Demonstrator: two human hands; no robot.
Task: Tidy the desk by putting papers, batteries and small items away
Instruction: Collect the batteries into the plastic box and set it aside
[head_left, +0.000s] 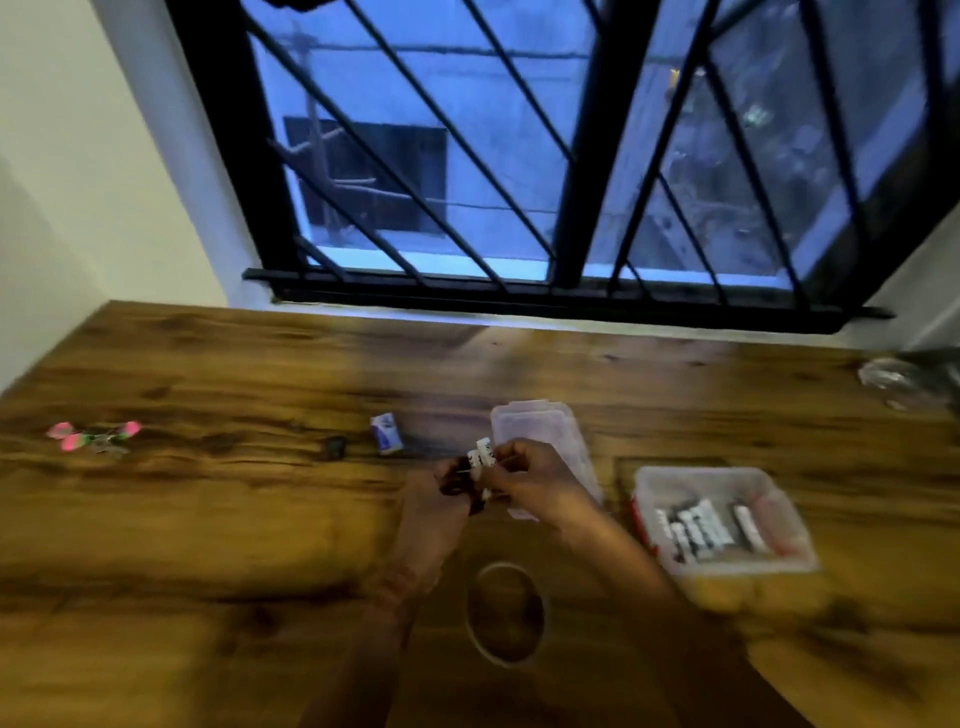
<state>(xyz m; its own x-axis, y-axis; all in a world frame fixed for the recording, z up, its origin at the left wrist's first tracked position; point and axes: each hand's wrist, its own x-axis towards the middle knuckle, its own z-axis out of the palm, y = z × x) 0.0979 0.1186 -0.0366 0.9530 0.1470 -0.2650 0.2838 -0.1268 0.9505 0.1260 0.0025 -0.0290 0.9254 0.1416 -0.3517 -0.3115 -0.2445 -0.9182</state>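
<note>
Both hands met low over desk (208, 519), mid-width. R hand (530, 480) has fingertips pinched on a couple of small white-and-black batts (480, 460). L hand (444, 491) curled round lower, darker end of same bundle; too blurred to tell what else sits in that palm. Batts roughly upright, long axis tipped away toward window (519, 156). Key relation: open tub (701, 475) lies to the right of the hands and a bit closer to the body, apart from both, on R hand's side, so R hand nearer; L would have to cross over. Tub clear plastic, rectangular, reddish at left wall, w/ stored batts (701, 525) lying flat in a row, long axes approx front-to-back. Lid (535, 426) flat on desk just behind R hand, partly hidden by it. Further left: blue-white box (387, 434), small dark item (335, 447), pink-tagged keys (93, 436). Prob. next: held batts into tub, turned to match row.
</note>
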